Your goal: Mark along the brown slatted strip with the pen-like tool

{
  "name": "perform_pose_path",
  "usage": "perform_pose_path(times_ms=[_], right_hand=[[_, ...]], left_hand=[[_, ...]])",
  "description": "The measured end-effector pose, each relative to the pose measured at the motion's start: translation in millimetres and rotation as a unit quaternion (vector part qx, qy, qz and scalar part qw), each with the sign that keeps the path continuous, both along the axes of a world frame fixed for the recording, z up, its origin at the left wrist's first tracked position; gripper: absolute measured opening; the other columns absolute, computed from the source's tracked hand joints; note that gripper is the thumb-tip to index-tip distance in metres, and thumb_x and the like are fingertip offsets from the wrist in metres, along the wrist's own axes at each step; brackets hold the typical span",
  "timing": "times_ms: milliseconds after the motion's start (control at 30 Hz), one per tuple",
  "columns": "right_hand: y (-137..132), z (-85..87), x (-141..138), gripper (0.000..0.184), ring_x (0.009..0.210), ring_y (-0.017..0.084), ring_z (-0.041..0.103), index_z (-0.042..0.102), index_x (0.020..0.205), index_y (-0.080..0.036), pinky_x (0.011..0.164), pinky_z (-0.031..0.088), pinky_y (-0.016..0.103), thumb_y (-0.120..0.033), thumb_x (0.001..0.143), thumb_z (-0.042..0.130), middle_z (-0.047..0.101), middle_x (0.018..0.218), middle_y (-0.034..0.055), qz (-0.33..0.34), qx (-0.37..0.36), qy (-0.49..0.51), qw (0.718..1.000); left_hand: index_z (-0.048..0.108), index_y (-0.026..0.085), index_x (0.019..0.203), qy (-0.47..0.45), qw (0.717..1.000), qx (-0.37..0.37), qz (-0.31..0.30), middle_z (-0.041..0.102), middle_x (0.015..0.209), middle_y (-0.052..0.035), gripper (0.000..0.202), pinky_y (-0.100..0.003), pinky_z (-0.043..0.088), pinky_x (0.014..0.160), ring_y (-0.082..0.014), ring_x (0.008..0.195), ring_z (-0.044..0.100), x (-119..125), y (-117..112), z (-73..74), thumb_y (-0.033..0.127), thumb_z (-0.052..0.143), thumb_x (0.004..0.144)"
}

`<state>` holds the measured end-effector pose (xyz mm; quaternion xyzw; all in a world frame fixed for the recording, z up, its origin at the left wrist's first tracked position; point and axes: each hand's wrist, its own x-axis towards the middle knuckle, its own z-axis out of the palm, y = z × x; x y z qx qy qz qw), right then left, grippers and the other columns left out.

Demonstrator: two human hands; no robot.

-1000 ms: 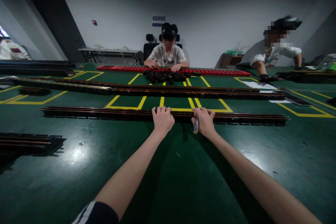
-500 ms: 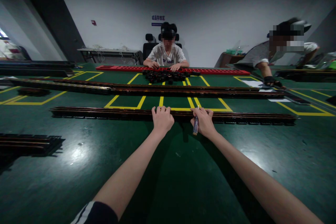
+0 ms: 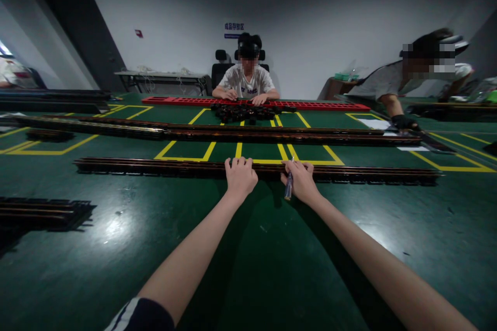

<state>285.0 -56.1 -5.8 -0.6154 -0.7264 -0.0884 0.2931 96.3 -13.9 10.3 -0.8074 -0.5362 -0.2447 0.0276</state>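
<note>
A long dark rail (image 3: 155, 167) lies across the green table in front of me. My left hand (image 3: 240, 178) rests on its near edge, fingers curled over the top of it. My right hand (image 3: 301, 181) grips the same rail a little further right and also pinches a small blue-handled screwdriver (image 3: 288, 187), which points down toward me.
Two more long dark rails (image 3: 272, 137) lie beyond, over yellow floor-style markings. A red strip (image 3: 256, 104) and a heap of small black parts (image 3: 244, 111) sit before a seated person opposite. Another person leans over at the right. A stack of short rails (image 3: 42, 213) lies left.
The rail under my hands slid to the right a second ago and has stayed still since. The person at the right has bent further away.
</note>
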Motion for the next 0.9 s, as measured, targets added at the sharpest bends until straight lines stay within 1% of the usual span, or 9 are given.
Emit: perform_pose_path(times_ms=[233, 400, 567, 700, 800, 900], right_hand=[[0.6, 0.1, 0.8, 0.004, 0.09, 0.025, 0.059, 0.048, 0.085, -0.021, 0.088, 0.03, 0.04, -0.025, 0.083, 0.048, 0.063, 0.085, 0.0056, -0.008, -0.008, -0.008, 1.0], [-0.9, 1.2, -1.4, 0.003, 0.092, 0.025, 0.059, 0.048, 0.085, -0.022, 0.088, 0.029, 0.041, -0.023, 0.083, 0.047, 0.065, 0.089, 0.0067, -0.008, -0.003, -0.002, 1.0], [0.0, 2.3, -4.7, 0.012, 0.094, 0.026, 0.058, 0.051, 0.091, -0.022, 0.086, 0.029, 0.04, -0.019, 0.079, 0.048, 0.067, 0.091, 0.0068, -0.024, 0.012, -0.011, 1.0], [0.1, 2.9, -4.7, 0.018, 0.096, 0.026, 0.056, 0.051, 0.088, -0.022, 0.085, 0.026, 0.04, -0.011, 0.074, 0.046, 0.067, 0.093, 0.0069, -0.043, 0.015, 0.008, 0.999], [-0.8, 1.8, -1.2, 0.027, 0.094, 0.025, 0.057, 0.05, 0.087, -0.022, 0.085, 0.026, 0.039, -0.004, 0.068, 0.041, 0.066, 0.091, 0.0065, -0.04, 0.016, 0.022, 0.999], [-1.2, 0.0, 2.9, 0.028, 0.093, 0.025, 0.057, 0.048, 0.085, -0.022, 0.085, 0.026, 0.039, -0.004, 0.066, 0.04, 0.066, 0.09, 0.0061, -0.028, 0.029, 0.041, 0.998]], left_hand=[[0.065, 0.016, 0.111, -0.001, 1.0, -0.007, -0.004, 0.067, 0.114, -0.0127, 0.039, -0.051, 0.032, 0.106, -0.0265, 0.11, 0.057, 0.0, -0.5, 1.8, 0.021, 0.034, 0.088], [0.065, 0.016, 0.11, -0.001, 1.0, -0.001, -0.004, 0.068, 0.112, -0.0127, 0.039, -0.05, 0.032, 0.105, -0.0266, 0.109, 0.058, -0.7, -0.1, 0.5, 0.021, 0.034, 0.088], [0.064, 0.017, 0.113, -0.005, 1.0, 0.001, -0.005, 0.066, 0.115, -0.0125, 0.039, -0.049, 0.032, 0.105, -0.0267, 0.11, 0.057, -0.7, 0.8, -0.9, 0.021, 0.035, 0.088], [0.062, 0.017, 0.116, -0.01, 1.0, 0.015, 0.003, 0.065, 0.116, -0.0125, 0.04, -0.048, 0.033, 0.103, -0.0269, 0.109, 0.056, 0.1, 1.9, -1.5, 0.02, 0.036, 0.086], [0.064, 0.017, 0.113, -0.011, 1.0, 0.015, 0.003, 0.065, 0.114, -0.0121, 0.038, -0.047, 0.034, 0.102, -0.0266, 0.108, 0.056, -0.1, 2.5, -1.5, 0.019, 0.037, 0.086], [0.064, 0.018, 0.111, -0.012, 1.0, 0.01, -0.003, 0.066, 0.114, -0.0113, 0.037, -0.047, 0.033, 0.103, -0.0258, 0.108, 0.057, -0.8, 2.5, -1.0, 0.02, 0.036, 0.087]])
